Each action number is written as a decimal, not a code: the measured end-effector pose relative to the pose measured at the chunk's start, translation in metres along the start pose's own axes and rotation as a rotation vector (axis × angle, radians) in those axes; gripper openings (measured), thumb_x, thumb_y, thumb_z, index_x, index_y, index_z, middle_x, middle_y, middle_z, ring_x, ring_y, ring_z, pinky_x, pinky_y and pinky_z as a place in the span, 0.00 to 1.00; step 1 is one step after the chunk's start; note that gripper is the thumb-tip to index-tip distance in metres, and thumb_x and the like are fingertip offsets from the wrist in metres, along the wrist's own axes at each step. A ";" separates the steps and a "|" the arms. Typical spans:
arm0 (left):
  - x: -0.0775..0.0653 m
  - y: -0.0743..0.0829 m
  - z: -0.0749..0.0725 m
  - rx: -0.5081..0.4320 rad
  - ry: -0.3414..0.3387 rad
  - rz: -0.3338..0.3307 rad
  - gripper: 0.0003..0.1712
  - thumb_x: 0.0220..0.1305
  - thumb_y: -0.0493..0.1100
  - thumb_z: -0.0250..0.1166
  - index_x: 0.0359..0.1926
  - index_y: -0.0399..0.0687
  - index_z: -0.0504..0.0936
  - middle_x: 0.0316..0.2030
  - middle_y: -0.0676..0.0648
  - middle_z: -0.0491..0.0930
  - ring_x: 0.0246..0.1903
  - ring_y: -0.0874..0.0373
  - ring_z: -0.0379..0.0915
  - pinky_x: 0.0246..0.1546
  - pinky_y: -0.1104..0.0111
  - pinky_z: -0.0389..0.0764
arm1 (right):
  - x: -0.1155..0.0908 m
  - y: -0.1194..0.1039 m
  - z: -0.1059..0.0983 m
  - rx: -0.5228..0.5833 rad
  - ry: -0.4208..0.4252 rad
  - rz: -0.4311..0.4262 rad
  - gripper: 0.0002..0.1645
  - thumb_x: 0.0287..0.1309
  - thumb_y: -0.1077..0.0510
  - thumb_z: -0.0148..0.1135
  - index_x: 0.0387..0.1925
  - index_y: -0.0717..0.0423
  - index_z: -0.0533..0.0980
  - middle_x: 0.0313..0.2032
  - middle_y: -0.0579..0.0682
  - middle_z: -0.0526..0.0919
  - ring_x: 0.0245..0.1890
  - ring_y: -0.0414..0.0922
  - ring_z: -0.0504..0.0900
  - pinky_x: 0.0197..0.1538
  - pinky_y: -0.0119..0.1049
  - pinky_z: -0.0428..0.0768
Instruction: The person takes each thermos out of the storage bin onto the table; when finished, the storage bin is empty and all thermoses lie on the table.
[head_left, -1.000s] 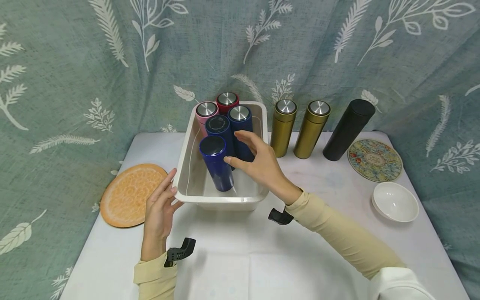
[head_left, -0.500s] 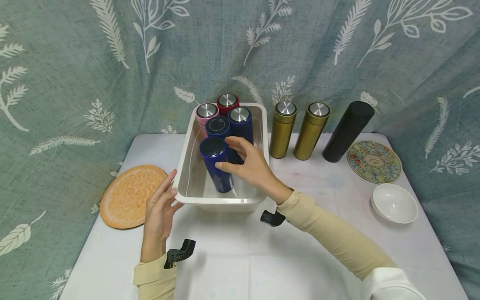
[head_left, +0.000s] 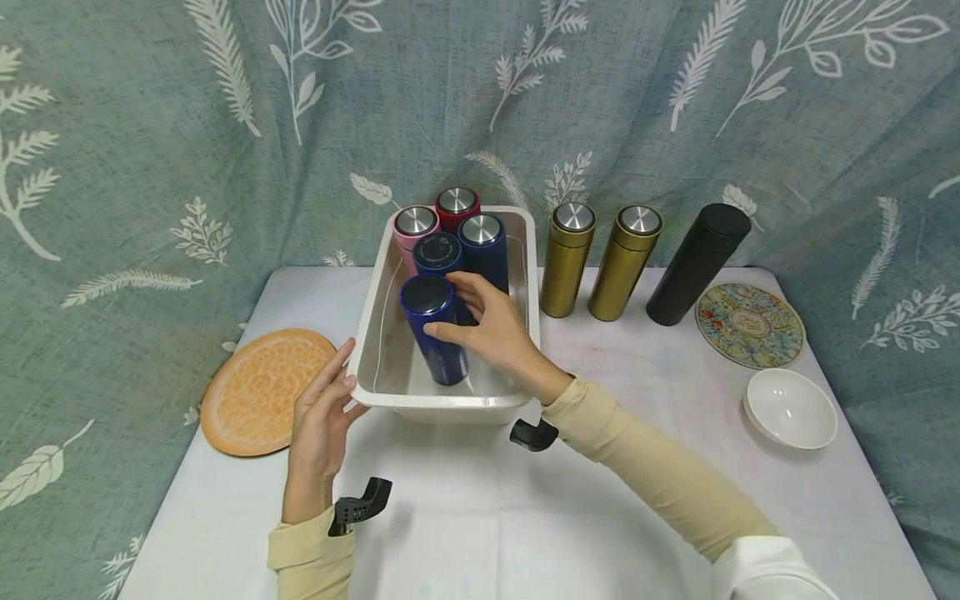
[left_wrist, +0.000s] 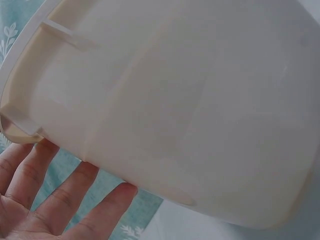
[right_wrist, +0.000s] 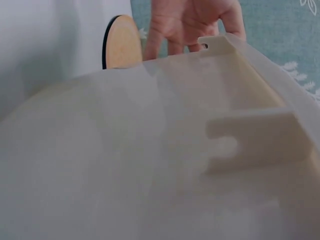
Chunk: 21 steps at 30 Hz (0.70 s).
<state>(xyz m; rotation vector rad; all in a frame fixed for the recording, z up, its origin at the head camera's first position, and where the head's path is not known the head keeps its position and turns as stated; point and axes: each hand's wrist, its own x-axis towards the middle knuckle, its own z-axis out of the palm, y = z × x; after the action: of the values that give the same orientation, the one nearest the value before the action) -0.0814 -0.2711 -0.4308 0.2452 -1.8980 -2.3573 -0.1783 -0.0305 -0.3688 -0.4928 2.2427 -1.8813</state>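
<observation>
In the head view my left hand (head_left: 318, 433) touches the near left corner of a white plastic bin (head_left: 435, 402). Its fairly straight fingers (left_wrist: 70, 192) meet the bin's outer wall in the left wrist view. Inside the bin, my right hand (head_left: 498, 329) grips a glossy blue thermos (head_left: 442, 358), thumb across its front and fingers behind its upper part. Behind it stand a dark blue thermos with a black lid (head_left: 438, 252) and another with a silver lid (head_left: 483, 250). A pink thermos (head_left: 415, 233) and a red one (head_left: 457, 207) are at the back.
Two gold thermoses (head_left: 567, 267) (head_left: 624, 267) and a black one (head_left: 693, 267) stand right of the bin. Further right lie a patterned round mat (head_left: 750, 325) and a white bowl (head_left: 791, 408). An orange round mat (head_left: 262, 392) lies left. A patterned curtain (head_left: 420, 100) hangs behind.
My right hand has moved left and slightly down, from beside the blue thermos to a hold around it. My left hand has stayed at the bin's corner.
</observation>
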 end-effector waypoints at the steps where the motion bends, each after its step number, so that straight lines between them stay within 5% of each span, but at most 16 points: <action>1: 0.000 0.000 0.000 0.003 0.001 0.000 0.29 0.74 0.35 0.51 0.75 0.43 0.64 0.58 0.59 0.82 0.54 0.62 0.80 0.49 0.65 0.83 | 0.001 0.001 0.001 0.003 0.000 -0.003 0.45 0.52 0.58 0.76 0.70 0.56 0.66 0.69 0.54 0.72 0.71 0.48 0.71 0.75 0.37 0.65; 21: 0.000 -0.001 0.000 0.021 0.003 0.000 0.29 0.75 0.35 0.51 0.75 0.44 0.64 0.60 0.59 0.79 0.56 0.62 0.79 0.49 0.65 0.83 | 0.004 0.005 0.011 -0.046 0.023 0.014 0.48 0.47 0.57 0.80 0.69 0.52 0.66 0.67 0.52 0.73 0.70 0.47 0.72 0.73 0.35 0.67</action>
<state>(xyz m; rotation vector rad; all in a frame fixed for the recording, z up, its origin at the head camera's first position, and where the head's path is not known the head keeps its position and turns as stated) -0.0817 -0.2709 -0.4315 0.2514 -1.9221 -2.3368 -0.1788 -0.0416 -0.3755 -0.4633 2.3025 -1.8419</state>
